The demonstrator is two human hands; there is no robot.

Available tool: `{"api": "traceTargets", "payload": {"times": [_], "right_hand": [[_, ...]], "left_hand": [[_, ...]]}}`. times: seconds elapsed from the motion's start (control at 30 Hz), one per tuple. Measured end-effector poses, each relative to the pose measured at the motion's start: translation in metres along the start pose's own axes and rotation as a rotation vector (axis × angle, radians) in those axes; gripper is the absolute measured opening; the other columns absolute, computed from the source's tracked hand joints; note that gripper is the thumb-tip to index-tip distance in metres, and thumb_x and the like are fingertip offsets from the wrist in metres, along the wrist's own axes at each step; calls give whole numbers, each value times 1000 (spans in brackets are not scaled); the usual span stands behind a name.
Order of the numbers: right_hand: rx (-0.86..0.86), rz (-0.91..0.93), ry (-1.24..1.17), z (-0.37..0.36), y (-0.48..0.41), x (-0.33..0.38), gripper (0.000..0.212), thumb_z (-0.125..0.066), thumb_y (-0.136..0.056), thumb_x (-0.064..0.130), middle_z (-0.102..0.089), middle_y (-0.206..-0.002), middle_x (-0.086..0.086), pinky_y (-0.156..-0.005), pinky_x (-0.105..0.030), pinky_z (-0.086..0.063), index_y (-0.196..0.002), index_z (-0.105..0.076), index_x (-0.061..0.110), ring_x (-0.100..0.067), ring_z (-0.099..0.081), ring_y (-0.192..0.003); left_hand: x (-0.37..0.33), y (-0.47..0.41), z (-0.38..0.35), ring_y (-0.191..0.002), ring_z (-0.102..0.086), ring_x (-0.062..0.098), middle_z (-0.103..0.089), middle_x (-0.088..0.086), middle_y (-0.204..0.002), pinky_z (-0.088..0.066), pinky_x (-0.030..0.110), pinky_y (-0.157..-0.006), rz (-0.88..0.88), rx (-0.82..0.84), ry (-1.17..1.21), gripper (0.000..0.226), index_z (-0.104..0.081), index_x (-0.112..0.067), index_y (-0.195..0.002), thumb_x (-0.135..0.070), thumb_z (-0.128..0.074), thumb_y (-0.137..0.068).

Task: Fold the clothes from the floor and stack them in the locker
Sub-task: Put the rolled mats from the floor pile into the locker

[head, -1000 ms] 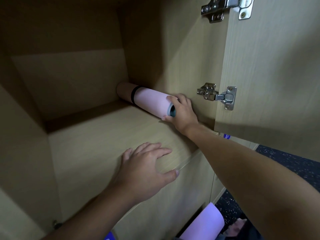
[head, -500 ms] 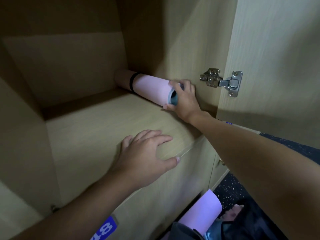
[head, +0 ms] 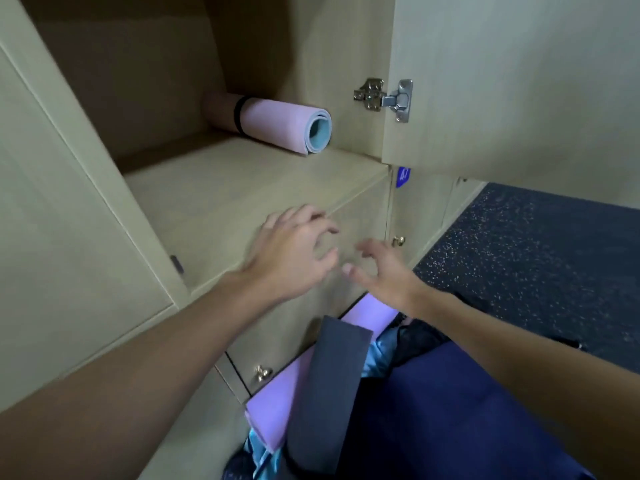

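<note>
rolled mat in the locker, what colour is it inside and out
The mat is pink outside with a light blue inner face and a black strap around it, shown best in the head view.

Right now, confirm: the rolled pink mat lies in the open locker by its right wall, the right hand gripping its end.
Wrong on the hand. In the head view the rolled pink mat lies there, but the right hand is off it, open, lower down.
</note>
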State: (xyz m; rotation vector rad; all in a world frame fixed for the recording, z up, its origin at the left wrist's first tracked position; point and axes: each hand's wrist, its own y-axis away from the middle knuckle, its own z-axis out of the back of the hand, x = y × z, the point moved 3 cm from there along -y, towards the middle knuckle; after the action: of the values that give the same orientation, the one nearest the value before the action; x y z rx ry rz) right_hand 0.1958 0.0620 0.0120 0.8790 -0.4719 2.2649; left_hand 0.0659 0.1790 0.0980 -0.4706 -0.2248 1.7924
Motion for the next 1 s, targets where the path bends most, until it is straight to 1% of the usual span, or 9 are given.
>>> {"api": "traceTargets", "payload": {"times": [0.07,0.13,0.27,0.43,0.6,0.67,0.77,0.87,1.0], "right_hand": [[184,-145,-36,-27,30,-17,66,-69,-76,61,-48,-129,-5,-108,-36,-39,-129,-56,23,-20,-48,-122],[246,-197,-71,-48,50,-28,77,-70,-65,71,-51,-132,-3,-105,-33,-43,-126,-59,24,-16,-51,-121],[241,-268,-202,-68,70,-35,54,-79,-79,44,-60,-117,-8,-85,-29,-52,-119,-61,13,-21,-62,-101],[172,-301,-338,-70,84,-30,37,-80,-80,34,-58,-83,0,-63,-23,-48,-89,-53,12,-14,-55,-75],[77,-232,-403,-41,88,-2,42,-82,-78,32,-63,-89,-6,-71,-37,-55,-96,-54,7,-18,-60,-79],[10,-189,-440,-17,88,11,40,-83,-76,30,-63,-91,-3,-64,-28,-53,-96,-52,13,-17,-61,-80],[-39,-86,-533,21,93,31,62,-81,-81,22,-55,-113,6,-69,-11,-49,-129,-42,21,-7,-60,-92],[-6,-21,-610,54,102,45,96,-79,-83,22,-47,-136,4,-84,-22,-55,-152,-13,31,-14,-64,-110],[91,31,-479,73,124,64,103,-79,-81,29,-44,-143,-3,-104,-38,-48,-154,-6,37,-18,-55,-124]], "left_hand": [[-11,37,-14,-120,-55,17,-63,-4,-123,-28,31,-110,-87,-11,23,38,-71,-25,-111,-41,-53,-82],[-8,71,-35,-120,-53,16,-59,-4,-126,-29,18,-100,-37,155,123,34,-67,-21,-120,-31,-58,-88],[18,124,-78,-131,-46,13,-48,-7,-143,-35,22,-101,167,474,164,62,-42,-26,-145,-43,-65,-90],[31,153,-103,-136,-46,10,-39,-20,-154,-40,38,-109,297,591,272,97,-13,-50,-151,-67,-67,-72],[15,148,-108,-127,-54,1,-46,-24,-147,-49,40,-105,377,452,680,117,-3,-71,-141,-59,-85,-59],[4,139,-102,-126,-56,2,-46,-31,-143,-51,40,-103,357,367,857,113,-12,-71,-139,-43,-89,-61],[-15,119,-76,-119,-60,2,-54,-26,-137,-54,39,-98,304,239,935,108,-19,-71,-138,-29,-89,-66],[-32,95,-39,-117,-61,2,-54,-28,-136,-56,37,-95,237,128,968,107,-20,-67,-141,-23,-88,-71],[-46,65,23,-120,-56,-4,-43,-41,-138,-54,27,-93,165,-98,975,102,-20,-54,-147,-27,-87,-76]]}}
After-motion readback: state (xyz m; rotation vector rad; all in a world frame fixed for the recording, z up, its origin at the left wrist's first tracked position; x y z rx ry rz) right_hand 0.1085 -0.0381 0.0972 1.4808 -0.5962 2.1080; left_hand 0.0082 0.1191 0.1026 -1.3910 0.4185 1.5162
